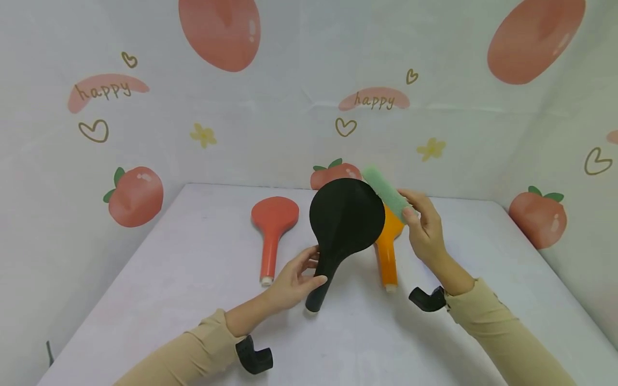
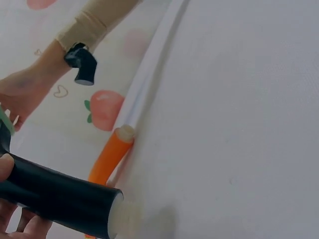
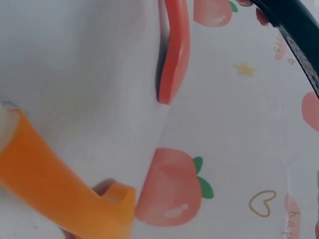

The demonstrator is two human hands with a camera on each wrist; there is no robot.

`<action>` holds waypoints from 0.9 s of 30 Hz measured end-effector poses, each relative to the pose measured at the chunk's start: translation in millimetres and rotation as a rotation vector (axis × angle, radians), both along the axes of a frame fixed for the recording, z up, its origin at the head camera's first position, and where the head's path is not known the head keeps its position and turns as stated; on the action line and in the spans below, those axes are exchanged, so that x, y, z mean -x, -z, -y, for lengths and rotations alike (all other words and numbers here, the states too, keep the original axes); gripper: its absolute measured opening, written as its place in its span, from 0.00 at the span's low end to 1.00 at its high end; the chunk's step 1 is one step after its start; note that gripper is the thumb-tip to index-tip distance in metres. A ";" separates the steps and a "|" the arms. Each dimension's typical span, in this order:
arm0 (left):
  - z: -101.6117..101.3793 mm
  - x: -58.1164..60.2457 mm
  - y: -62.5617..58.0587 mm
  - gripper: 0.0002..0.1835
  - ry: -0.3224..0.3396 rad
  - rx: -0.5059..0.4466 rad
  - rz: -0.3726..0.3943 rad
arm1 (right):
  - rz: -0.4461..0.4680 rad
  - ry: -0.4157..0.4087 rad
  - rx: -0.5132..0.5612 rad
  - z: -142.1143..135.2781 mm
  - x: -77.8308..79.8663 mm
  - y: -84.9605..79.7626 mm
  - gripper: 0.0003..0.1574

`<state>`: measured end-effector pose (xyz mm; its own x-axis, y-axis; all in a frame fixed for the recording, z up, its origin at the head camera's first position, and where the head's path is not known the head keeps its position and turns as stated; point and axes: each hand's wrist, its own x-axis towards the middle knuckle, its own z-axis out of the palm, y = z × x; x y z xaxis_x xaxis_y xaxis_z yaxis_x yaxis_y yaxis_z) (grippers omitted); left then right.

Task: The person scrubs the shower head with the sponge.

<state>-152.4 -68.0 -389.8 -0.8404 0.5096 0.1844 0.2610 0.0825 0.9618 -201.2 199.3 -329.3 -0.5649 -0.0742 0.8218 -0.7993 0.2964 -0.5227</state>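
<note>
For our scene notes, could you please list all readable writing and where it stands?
"happy": left pink patch on the wall cloth.
"happy": middle pink patch on that cloth.
Sideways parts of the word show in the right wrist view.
Speckles along the black paddle: too blurred to read.
No writing visible on the red paddle, orange paddle or green block.
</note>
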 end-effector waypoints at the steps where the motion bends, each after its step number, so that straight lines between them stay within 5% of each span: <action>1: -0.6 -0.3 0.3 0.31 0.001 0.003 -0.018 | -0.004 0.003 0.000 0.0 1.1 -2.1 0.19; 5: -2.6 -1.8 2.0 0.31 -0.003 0.024 -0.065 | -0.016 0.019 0.009 0.9 3.6 -9.2 0.20; 17: -1.0 -3.3 3.3 0.31 -0.156 0.046 -0.194 | 0.008 0.129 0.001 -8.4 4.5 -6.7 0.19; 27: -5.5 -5.2 8.0 0.29 -0.258 0.098 -0.384 | 0.012 0.131 -0.019 -1.3 1.7 -22.3 0.20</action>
